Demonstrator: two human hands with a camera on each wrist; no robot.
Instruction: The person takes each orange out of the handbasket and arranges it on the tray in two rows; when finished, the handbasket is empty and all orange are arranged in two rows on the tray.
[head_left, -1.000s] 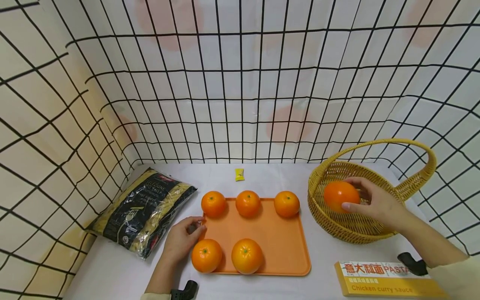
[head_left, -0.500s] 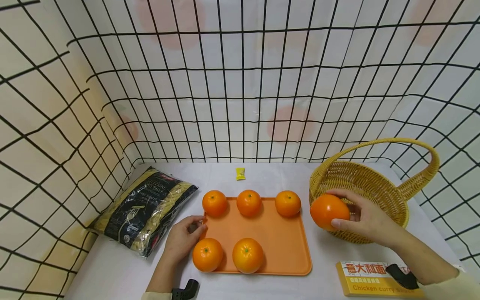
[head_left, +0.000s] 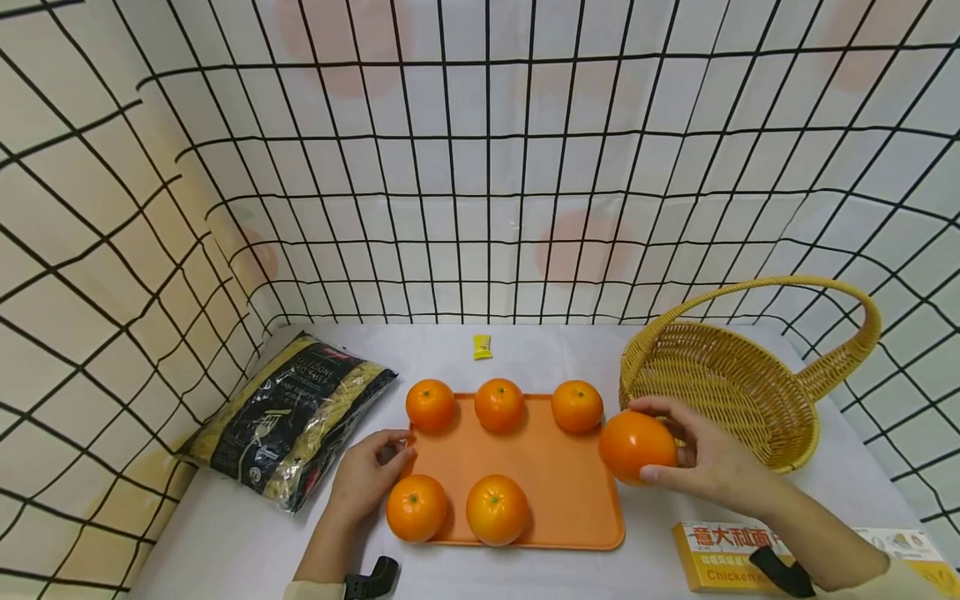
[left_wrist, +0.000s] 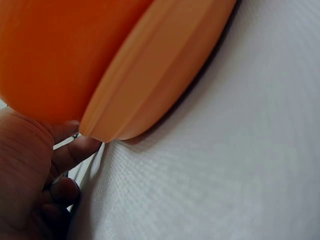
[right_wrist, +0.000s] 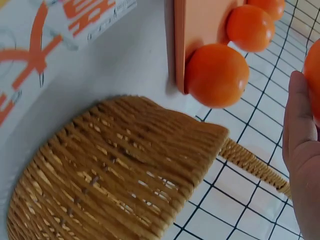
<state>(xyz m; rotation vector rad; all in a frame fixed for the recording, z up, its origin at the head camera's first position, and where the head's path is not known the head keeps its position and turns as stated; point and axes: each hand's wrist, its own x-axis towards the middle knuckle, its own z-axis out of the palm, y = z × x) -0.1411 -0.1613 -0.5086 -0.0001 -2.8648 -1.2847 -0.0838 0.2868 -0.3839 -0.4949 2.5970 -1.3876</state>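
Note:
My right hand (head_left: 712,458) grips an orange (head_left: 637,447) between thumb and fingers, in the air just off the right edge of an orange tray (head_left: 555,492). In the right wrist view, this fruit is cut off at the edge beside the fingers (right_wrist: 302,115). My left hand (head_left: 370,473) pinches the tray's left rim; in the left wrist view, its fingers (left_wrist: 75,152) meet the rim. Three oranges line the tray's back edge, among them the right one (head_left: 577,407). Two more sit at the front, a left one (head_left: 417,508) and a middle one (head_left: 497,510).
A wicker basket (head_left: 720,358) with a tall handle stands right of the tray, with no fruit visible inside. A pasta box (head_left: 720,560) lies in front of it, partly behind my right forearm. A pasta bag (head_left: 288,417) lies left; a small yellow packet (head_left: 482,347) lies behind the tray.
My right hand has carried the orange out over the basket's rim, leftward and toward me, to the tray's right edge. My left hand stays at the tray.

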